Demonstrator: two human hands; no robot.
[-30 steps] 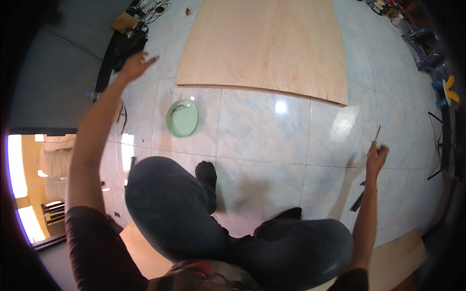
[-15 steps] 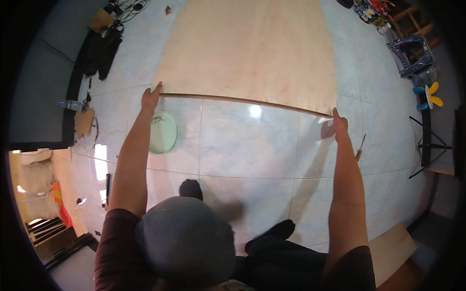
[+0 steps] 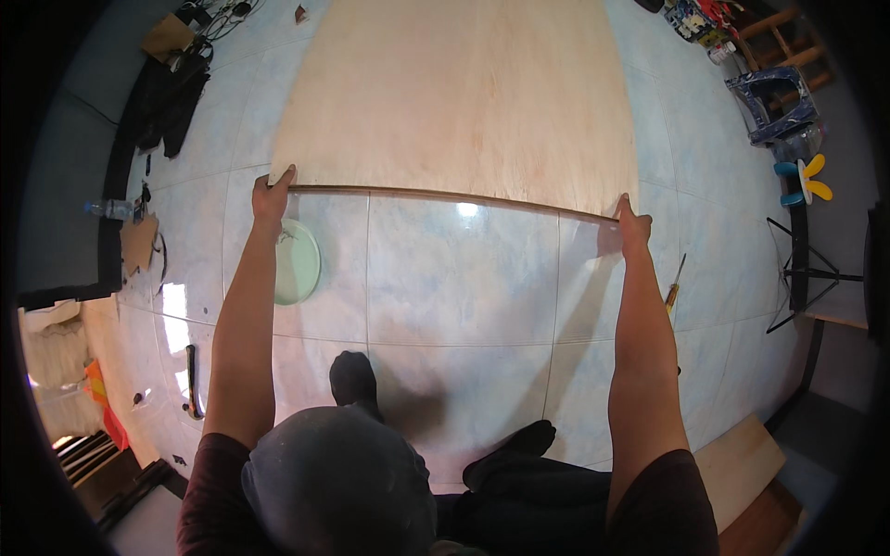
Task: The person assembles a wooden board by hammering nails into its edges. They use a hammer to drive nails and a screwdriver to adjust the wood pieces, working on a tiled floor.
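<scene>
A large pale plywood sheet stretches away from me past the upper edge of the view. At its near left corner my left hand is closed on the board, thumb on top. My right hand grips the near right corner the same way. Under both hands the other fingers are partly hidden. The near edge is held above the tiled floor, with a shadow below the right corner. Just below my left hand, partly behind the forearm, is a pale green round basin with something small and dark in it.
A screwdriver lies right of my right forearm, a hammer-like tool left of my left arm. Along the right wall are a black folding stand, fan blades and a blue frame. A bottle and cardboard lie left.
Both hands and the board's near edge have shifted slightly left in view. The whole scene has moved a little left too. My grip on both corners is the same.
</scene>
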